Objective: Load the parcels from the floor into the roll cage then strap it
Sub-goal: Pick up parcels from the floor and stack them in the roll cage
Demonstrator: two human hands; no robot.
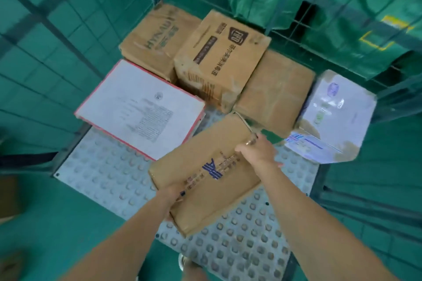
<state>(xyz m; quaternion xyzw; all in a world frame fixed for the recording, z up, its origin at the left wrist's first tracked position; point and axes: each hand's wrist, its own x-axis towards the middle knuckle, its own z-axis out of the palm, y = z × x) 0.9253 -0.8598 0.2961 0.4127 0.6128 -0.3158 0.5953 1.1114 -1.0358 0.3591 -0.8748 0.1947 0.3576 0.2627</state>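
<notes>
The left mesh wall [57,29] of the roll cage [96,173] stands at my far left, with its studded grey floor plate spreading below it. On that plate, nearest the wall, lies a flat white box with a red edge [141,107], printed face up. Behind it is a brown carton marked HYNAUT [153,41], pushed into the back corner.

My left grip [173,194] is clamped on the near-left edge of the parcel [205,166]: the thumb lies on top and the fingers go under, out of sight. This is the brown carton with the blue logo. Its long axis runs from near-left to far-right, and its far end points at the plain brown box [274,91]. It sits over the middle of the plate with its top face tipped a little toward me (I cannot tell whether its underside touches the studs).

Behind it, a brown carton with a dark shield logo [219,59] rests partly on its neighbours, skewed.

My right grip [258,150] is clamped on the parcel's far-right corner, fingers curled over the edge, a ring showing on one finger.

Further right, a white parcel with taped corners [335,116] leans just beside the plain brown box. Green sacks [342,18] hang beyond the back mesh.
</notes>
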